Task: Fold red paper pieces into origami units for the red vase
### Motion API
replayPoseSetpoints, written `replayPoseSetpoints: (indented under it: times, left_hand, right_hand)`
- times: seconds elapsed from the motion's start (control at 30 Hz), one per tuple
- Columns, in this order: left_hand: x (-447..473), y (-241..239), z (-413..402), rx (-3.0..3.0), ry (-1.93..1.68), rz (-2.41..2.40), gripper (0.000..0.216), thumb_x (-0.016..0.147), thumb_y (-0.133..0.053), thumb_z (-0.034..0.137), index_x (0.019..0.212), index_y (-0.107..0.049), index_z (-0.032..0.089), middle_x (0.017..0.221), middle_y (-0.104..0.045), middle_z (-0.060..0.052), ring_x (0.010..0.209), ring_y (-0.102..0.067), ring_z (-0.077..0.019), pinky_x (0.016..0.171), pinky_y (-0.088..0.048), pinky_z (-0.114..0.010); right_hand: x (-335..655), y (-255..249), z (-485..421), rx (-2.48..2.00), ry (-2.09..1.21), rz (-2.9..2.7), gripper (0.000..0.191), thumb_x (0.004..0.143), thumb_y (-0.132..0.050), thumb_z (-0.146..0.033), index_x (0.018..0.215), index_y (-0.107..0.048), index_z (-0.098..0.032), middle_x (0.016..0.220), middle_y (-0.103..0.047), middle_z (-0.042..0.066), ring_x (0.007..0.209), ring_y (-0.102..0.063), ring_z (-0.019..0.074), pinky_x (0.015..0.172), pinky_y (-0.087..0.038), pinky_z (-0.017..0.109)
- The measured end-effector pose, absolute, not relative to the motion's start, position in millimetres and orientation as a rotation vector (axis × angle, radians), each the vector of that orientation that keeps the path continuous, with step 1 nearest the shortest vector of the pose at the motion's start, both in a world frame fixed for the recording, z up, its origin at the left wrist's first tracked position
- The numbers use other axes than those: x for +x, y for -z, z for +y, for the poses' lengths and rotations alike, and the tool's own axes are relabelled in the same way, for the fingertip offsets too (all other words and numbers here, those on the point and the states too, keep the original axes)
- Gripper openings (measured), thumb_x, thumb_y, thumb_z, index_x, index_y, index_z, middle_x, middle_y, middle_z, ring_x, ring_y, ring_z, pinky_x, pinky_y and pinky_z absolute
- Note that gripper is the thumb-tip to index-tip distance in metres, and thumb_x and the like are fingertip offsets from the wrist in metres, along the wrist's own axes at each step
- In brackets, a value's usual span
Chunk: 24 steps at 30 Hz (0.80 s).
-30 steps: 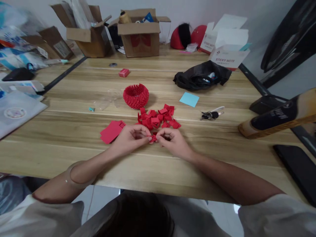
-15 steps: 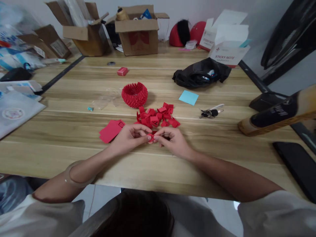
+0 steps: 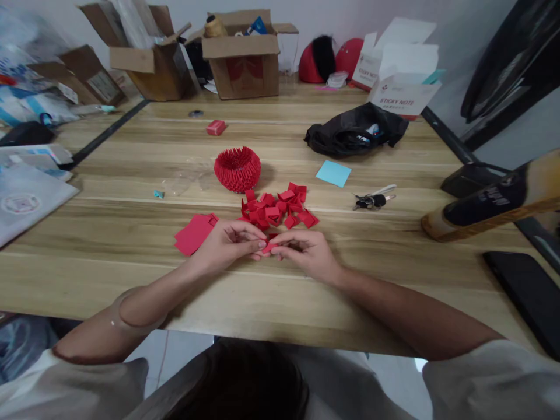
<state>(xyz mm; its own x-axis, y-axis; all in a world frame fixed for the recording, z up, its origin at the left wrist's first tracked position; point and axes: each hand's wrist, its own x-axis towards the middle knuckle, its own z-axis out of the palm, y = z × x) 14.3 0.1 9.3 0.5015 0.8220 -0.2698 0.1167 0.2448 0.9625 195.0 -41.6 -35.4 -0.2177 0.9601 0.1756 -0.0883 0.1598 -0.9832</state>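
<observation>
Wood-grain tabletop (image 3: 245,300) occupies most of the view, with a pale wall behind. Both forearms extend over the near edge and slant inward; one bangle (image 3: 117,312) encircles the left forearm. Left hand (image 3: 228,245) and right hand (image 3: 310,254) face each other at centre, fingers bent, each pinching one small red paper piece (image 3: 268,248) between thumb and fingertips; its exact fold is too small to tell. Count of items: one heap of folded red pieces (image 3: 273,216) just beyond the hands, overlapping, so individual number cannot be told; one stack of flat red paper (image 3: 192,234) beside the left hand, sheet count not discernible; one red bowl-shaped paper form (image 3: 237,168) behind the heap; one blue sheet (image 3: 333,173); one set of keys (image 3: 371,201); one black bag (image 3: 356,131).
</observation>
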Motion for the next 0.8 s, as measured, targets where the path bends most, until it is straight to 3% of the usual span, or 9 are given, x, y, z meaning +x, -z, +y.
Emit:
replayPoseSetpoints:
  times: [0.3,0.53,0.8]
  left_hand:
    - [8.6,-2.6,3.3,1.037,-0.524,0.909,0.015,0.061,-0.079,0.014,0.075,-0.073,0.013,0.074,-0.075,-0.007,0.07,-0.071,-0.0152,0.067,-0.058,-0.021]
    - [12.4,-5.5,1.2,0.945,-0.548,0.907,0.015,0.054,-0.083,0.013,0.061,-0.07,0.013,0.069,-0.075,-0.006,0.064,-0.071,-0.0155,0.061,-0.059,-0.02]
    - [13.0,-5.8,0.6,0.963,-0.569,0.926,0.014,0.055,-0.082,0.016,0.064,-0.072,0.013,0.069,-0.075,-0.005,0.065,-0.071,-0.0145,0.065,-0.058,-0.019]
  right_hand:
    - [198.3,38.9,-38.7,-0.832,-1.15,-1.494,0.01,0.08,-0.063,-0.027,0.077,-0.071,-0.022,0.073,-0.07,0.003,0.069,-0.065,0.0145,0.067,-0.053,0.03]
    - [196.5,39.1,-39.7,-0.789,-1.214,-1.461,0.008,0.078,-0.063,-0.023,0.077,-0.07,-0.02,0.076,-0.068,0.004,0.068,-0.064,0.0144,0.065,-0.052,0.029]
    - [195.6,39.1,-39.7,-0.837,-1.248,-1.427,0.01,0.076,-0.066,-0.027,0.079,-0.069,-0.018,0.077,-0.069,0.005,0.068,-0.063,0.014,0.064,-0.051,0.027]
